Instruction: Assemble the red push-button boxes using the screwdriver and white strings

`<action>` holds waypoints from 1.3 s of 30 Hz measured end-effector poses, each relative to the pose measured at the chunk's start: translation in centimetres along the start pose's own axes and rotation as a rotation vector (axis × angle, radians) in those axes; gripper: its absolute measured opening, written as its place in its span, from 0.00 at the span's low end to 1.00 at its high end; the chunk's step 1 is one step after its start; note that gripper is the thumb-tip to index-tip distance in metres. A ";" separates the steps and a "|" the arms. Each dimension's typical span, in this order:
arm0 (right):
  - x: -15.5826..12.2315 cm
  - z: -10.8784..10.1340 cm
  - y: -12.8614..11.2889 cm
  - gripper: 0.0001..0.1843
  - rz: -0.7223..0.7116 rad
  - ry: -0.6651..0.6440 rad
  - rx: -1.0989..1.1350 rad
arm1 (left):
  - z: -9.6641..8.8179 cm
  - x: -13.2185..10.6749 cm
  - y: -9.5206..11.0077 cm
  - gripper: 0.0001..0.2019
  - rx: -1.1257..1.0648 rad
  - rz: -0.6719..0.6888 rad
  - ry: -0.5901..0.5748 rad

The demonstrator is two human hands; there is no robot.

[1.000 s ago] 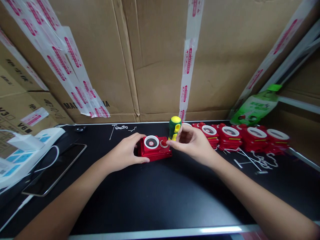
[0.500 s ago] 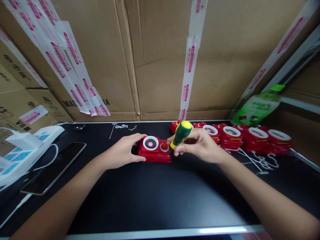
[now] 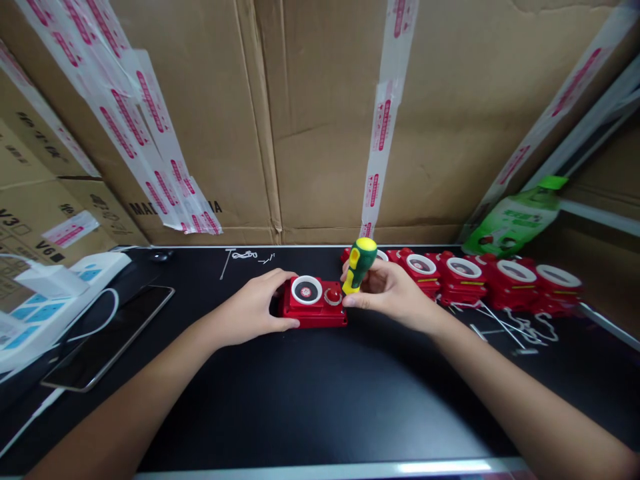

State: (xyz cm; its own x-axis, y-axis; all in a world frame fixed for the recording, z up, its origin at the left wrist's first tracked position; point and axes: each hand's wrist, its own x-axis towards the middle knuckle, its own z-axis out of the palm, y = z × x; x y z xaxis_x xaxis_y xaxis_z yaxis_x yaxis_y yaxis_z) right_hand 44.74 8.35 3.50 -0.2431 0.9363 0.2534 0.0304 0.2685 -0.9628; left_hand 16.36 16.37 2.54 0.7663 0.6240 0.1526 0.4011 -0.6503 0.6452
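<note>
A red alarm box (image 3: pixel 315 317) with a white-ringed round speaker and a small red dome lies on the black table. Around its left end my left hand (image 3: pixel 259 303) is closed, thumb at the front side and fingers behind. My right hand (image 3: pixel 390 290) grips a green-and-yellow screwdriver (image 3: pixel 361 263), held nearly upright with its handle leaning a little right. The screwdriver's lower end is at the box's right end; its tip is hidden by the fingers and too small to make out.
Several similar red boxes (image 3: pixel 465 283) stand in a row at the back right, with metal rods (image 3: pixel 507 328) before them. A green bottle (image 3: pixel 517 217) leans behind. Left are a phone (image 3: pixel 110 337) and a power strip (image 3: pixel 100 270). Cardboard (image 3: pixel 320 167) walls the back.
The screwdriver has become more upright, its handle shifting slightly left. The box appears slightly farther right in view, with my left hand still on it.
</note>
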 end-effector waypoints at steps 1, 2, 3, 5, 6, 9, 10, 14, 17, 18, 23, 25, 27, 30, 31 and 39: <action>0.0 0.1 0.1 0.20 -0.004 0.022 -0.002 | 0.0 0.0 0.0 0.31 0.014 0.001 0.001; 0.0 0.1 0.2 0.21 -0.006 0.039 -0.005 | 0.0 0.0 0.0 0.32 0.024 0.000 0.001; 0.0 0.1 0.2 0.21 -0.006 0.053 -0.009 | 0.0 0.0 0.0 0.32 0.031 -0.002 0.002; -0.1 0.2 0.3 0.21 -0.006 0.079 -0.019 | 0.0 0.0 0.0 0.32 0.034 -0.001 0.003; -0.1 0.2 0.4 0.21 -0.006 0.092 -0.024 | 0.0 0.0 0.1 0.31 0.031 0.002 0.002; -0.1 0.1 0.4 0.21 -0.005 0.133 -0.055 | -0.1 0.0 0.1 0.30 0.013 0.008 -0.003; -0.1 0.1 0.4 0.21 -0.005 0.145 -0.073 | -0.1 0.0 0.0 0.30 0.009 0.007 -0.004; -0.1 0.0 0.2 0.20 -0.018 0.168 -0.128 | 0.0 0.0 -0.1 0.30 0.011 0.009 -0.007; -0.1 0.0 0.1 0.21 -0.025 0.171 -0.122 | 0.0 0.1 -0.1 0.30 0.010 0.006 -0.011; -0.1 0.0 0.0 0.21 -0.021 0.169 -0.114 | 0.0 0.1 -0.1 0.30 0.011 0.003 -0.011; -0.2 -0.1 -0.4 0.20 0.000 0.109 -0.060 | -0.1 0.1 -0.1 0.31 0.008 -0.010 -0.010; -0.1 -0.1 -0.6 0.18 -0.005 0.090 -0.047 | -0.2 0.1 -0.1 0.31 0.007 -0.007 -0.008; -0.1 -0.1 -0.6 0.18 -0.012 0.078 -0.037 | -0.3 0.1 -0.1 0.30 0.013 0.000 -0.004; -0.1 -0.1 -0.7 0.18 -0.024 0.058 -0.026 | -0.3 0.1 -0.1 0.30 0.022 0.008 -0.001; -0.1 -0.1 -0.7 0.19 -0.027 0.050 -0.020 | -0.3 0.1 -0.1 0.30 0.022 0.008 -0.001; -0.1 0.3 -0.9 0.19 -0.045 -0.012 0.039 | -0.4 0.1 -0.4 0.30 0.015 0.000 -0.001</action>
State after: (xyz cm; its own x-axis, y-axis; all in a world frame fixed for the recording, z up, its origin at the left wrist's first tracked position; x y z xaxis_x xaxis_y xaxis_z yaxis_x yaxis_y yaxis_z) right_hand 44.47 7.92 4.34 -0.2554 0.9207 0.2952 -0.0187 0.3006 -0.9536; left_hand 16.10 16.90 2.61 0.7671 0.6234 0.1516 0.4087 -0.6570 0.6335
